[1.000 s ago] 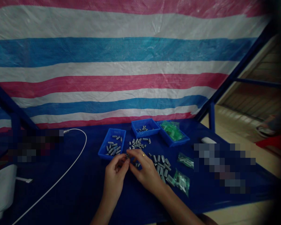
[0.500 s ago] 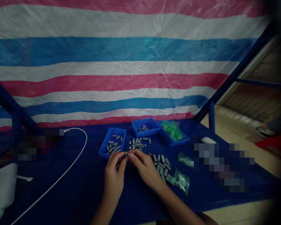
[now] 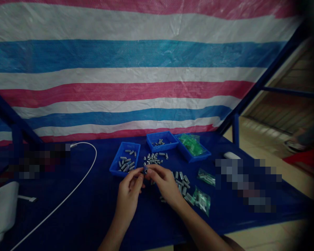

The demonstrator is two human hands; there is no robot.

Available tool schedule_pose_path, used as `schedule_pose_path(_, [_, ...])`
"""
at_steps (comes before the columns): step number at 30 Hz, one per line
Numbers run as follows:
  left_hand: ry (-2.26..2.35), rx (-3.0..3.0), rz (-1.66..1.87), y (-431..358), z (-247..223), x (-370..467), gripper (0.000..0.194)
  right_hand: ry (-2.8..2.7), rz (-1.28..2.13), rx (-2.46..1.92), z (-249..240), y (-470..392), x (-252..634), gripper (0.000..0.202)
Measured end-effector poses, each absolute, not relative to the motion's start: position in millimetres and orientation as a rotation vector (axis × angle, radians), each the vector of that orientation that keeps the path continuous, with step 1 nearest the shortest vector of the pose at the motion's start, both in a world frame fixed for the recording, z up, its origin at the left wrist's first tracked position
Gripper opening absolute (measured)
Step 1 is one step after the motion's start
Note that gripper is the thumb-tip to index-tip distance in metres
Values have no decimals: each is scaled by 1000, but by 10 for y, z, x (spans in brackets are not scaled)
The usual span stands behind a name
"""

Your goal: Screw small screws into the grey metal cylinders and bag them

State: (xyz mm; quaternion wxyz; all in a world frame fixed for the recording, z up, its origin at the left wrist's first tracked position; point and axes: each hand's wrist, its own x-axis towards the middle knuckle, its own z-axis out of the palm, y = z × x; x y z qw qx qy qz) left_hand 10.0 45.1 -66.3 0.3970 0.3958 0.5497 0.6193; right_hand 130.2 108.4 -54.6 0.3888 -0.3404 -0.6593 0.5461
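Note:
My left hand (image 3: 129, 190) and my right hand (image 3: 164, 183) meet at the fingertips over the middle of the table. Between them is a small metal cylinder (image 3: 146, 169), pinched from both sides, its dark open end showing. Fingers cover most of it. Just beyond the fingertips lies a pile of small shiny metal fittings (image 3: 153, 159). Several longer metal cylinders (image 3: 184, 182) lie loose to the right of my right hand. On the left, a blue tray (image 3: 115, 158) holds more such cylinders.
A second blue tray (image 3: 162, 146) with small fittings stands at the back, beside a blue tray of green plastic bags (image 3: 192, 145). Two filled bags (image 3: 202, 200) lie on the right. A white cable (image 3: 75, 190) curves across the left. Striped sheeting (image 3: 136, 55) hangs behind.
The cylinder has turned and come slightly right between my fingertips, showing more of its side. My right fingers have shifted a little. The trays and piles look the same.

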Motion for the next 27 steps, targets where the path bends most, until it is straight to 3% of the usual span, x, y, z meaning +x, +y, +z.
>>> schedule_pose_path(11, [1246, 865, 1531, 455, -723, 64, 28, -2156, 471, -686, -543, 1074, 1412, 26])
schedule_pose_path(20, [1225, 894, 1494, 447, -611, 46, 29, -2113, 294, -563, -619, 1084, 1391, 36])
schedule_pose_path(27, [1228, 878, 1513, 425, -614, 74, 35, -2070, 295, -529, -605, 1077, 1373, 25])
